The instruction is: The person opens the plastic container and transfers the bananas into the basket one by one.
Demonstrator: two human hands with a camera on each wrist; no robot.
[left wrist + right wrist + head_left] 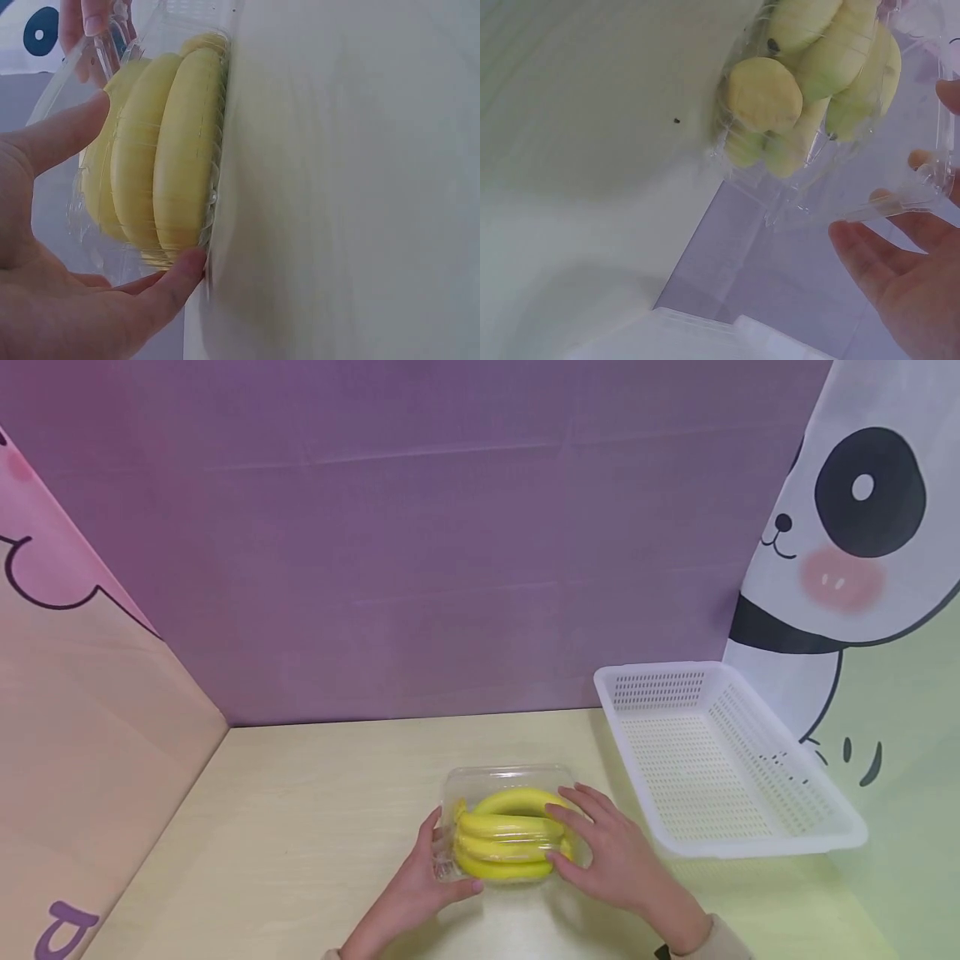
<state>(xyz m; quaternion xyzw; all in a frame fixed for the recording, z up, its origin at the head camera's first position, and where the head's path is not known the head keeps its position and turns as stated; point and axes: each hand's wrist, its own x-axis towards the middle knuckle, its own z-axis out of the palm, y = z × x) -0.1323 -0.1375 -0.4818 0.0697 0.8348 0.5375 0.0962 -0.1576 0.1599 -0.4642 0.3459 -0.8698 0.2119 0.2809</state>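
Note:
A bunch of yellow bananas (510, 847) lies inside a clear plastic clamshell container (510, 771) near the front middle of the table. My left hand (420, 881) holds the container's left end, thumb along the near side. In the left wrist view, a left fingertip (187, 264) is right at the base, close to the tabletop. From the right, my right hand (618, 860) grips the lid (900, 206) by its edge, fingers spread and thumb on the opposite side. The lid stands at an angle above the bananas in the right wrist view.
A white perforated plastic basket (693, 772) stands at the right of the pale wooden table (300, 827). A purple backdrop (412, 568) rises behind the table. Printed side panels flank it, with a panda (847, 618) on the right one.

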